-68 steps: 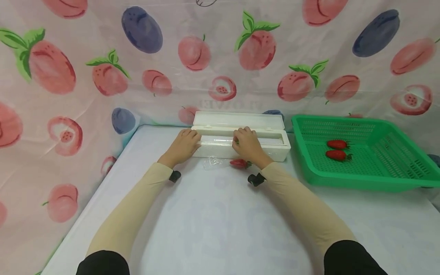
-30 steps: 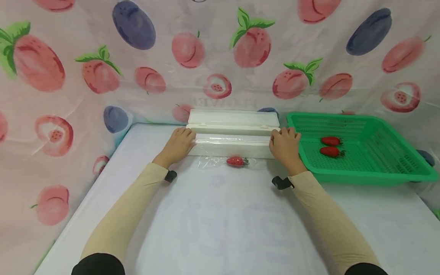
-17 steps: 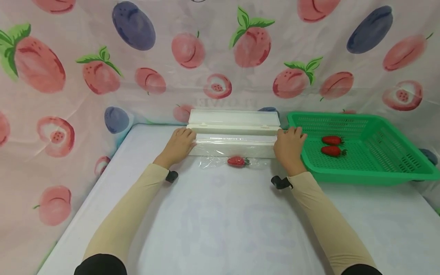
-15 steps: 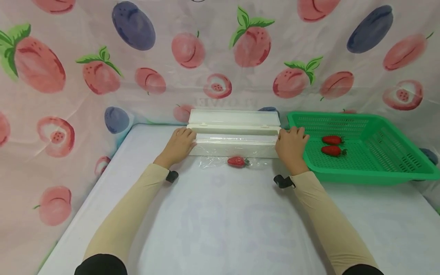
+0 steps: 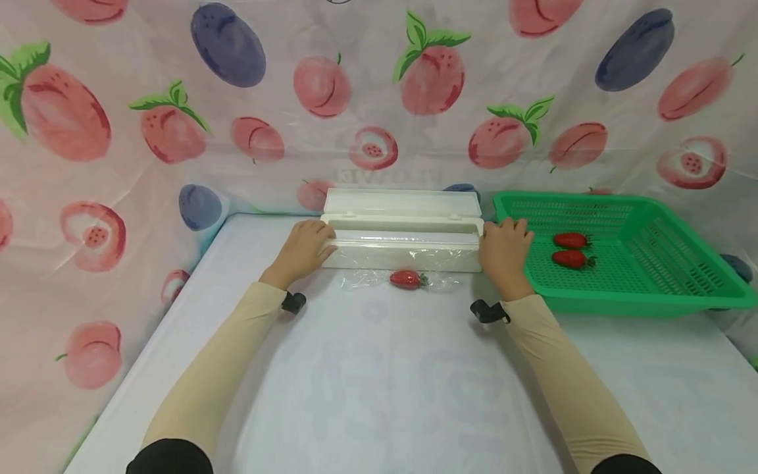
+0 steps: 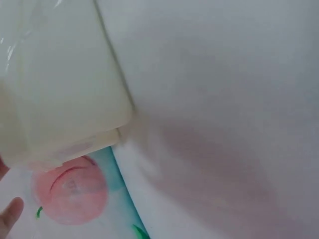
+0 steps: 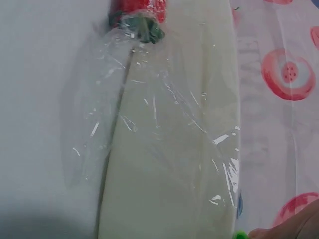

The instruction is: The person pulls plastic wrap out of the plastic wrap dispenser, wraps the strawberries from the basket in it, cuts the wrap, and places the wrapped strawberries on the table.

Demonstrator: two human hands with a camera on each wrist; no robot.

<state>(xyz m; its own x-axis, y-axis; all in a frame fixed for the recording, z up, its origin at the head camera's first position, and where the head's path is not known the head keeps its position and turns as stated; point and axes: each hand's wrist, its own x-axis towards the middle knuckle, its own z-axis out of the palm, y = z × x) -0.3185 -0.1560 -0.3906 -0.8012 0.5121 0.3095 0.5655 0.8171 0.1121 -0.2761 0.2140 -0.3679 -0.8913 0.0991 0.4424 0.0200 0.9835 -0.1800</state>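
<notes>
A long white cling film box (image 5: pixel 408 258) stands at the back of the table, its lid (image 5: pixel 403 202) raised behind it. Clear cling film (image 5: pixel 364 280) hangs over its front onto the table. On that film, before the box, lies a red strawberry (image 5: pixel 406 280) with green leaves. My left hand (image 5: pixel 301 251) holds the box's left end, fingers over the top and thumb at the front; one fingertip (image 6: pixel 11 214) shows beyond the end in the left wrist view. My right hand (image 5: pixel 506 253) is curled at the right end, its fingertips pinching a small green slider (image 7: pixel 241 234).
To the right of the box, a green slotted basket (image 5: pixel 628 304) holds two strawberries (image 5: pixel 572 259). Its near left corner sits close beside my right hand. A fruit-printed cloth (image 5: pixel 379 72) hangs behind the white table (image 5: pixel 379 382).
From mid-box my right hand has slid rightward along the top to the right end, bringing the green slider with it. My left hand has shifted slightly left. The strawberry stays put.
</notes>
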